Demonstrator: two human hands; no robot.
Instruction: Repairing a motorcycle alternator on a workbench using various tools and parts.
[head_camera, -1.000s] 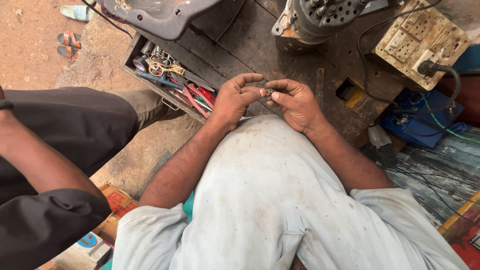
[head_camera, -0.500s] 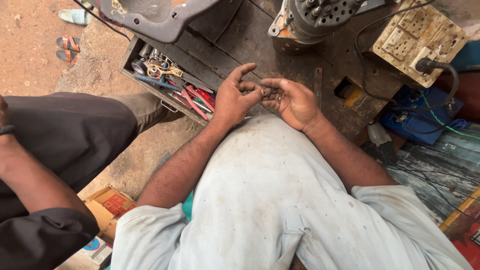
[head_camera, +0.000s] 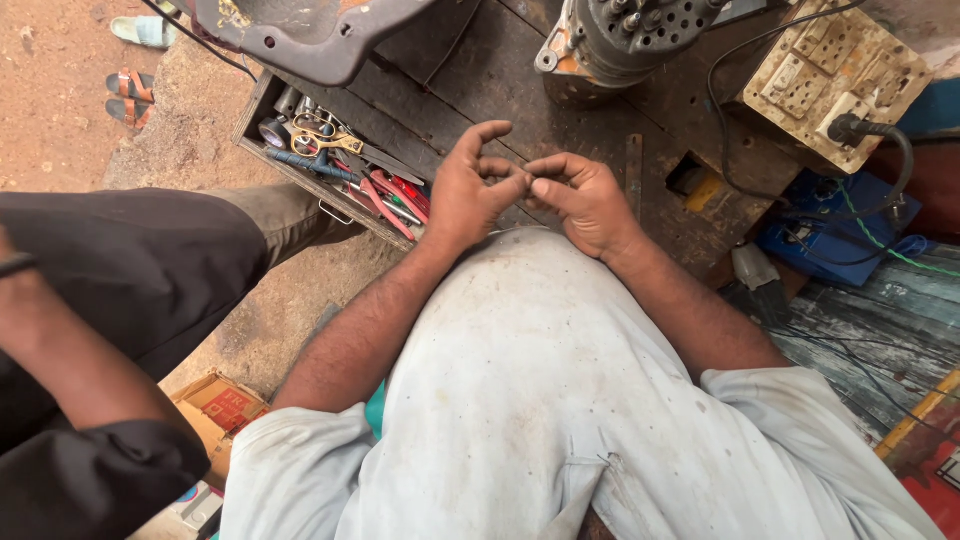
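Note:
My left hand (head_camera: 465, 195) and my right hand (head_camera: 588, 205) meet fingertip to fingertip over my white shirt, above the dark wooden workbench (head_camera: 520, 90). The right hand's fingers are curled in over small dark parts in the palm, which are mostly hidden. On the left hand the forefinger is raised, while the thumb and another finger press against the right fingertips. Whether that hand pinches anything is hidden. An open tool tray (head_camera: 335, 165) with pliers, scissors and screwdrivers lies just left of my left hand.
A grey motor housing (head_camera: 630, 35) stands at the bench's far edge, with a socket board (head_camera: 830, 75) and black cable to the right and a blue box (head_camera: 830, 230) below. Another person in dark clothes (head_camera: 110, 290) sits at my left. Cardboard boxes (head_camera: 220, 410) lie on the ground.
My right hand has closed from an open palm into a curl. Both hands have stayed together in front of me, and the left forefinger has lifted.

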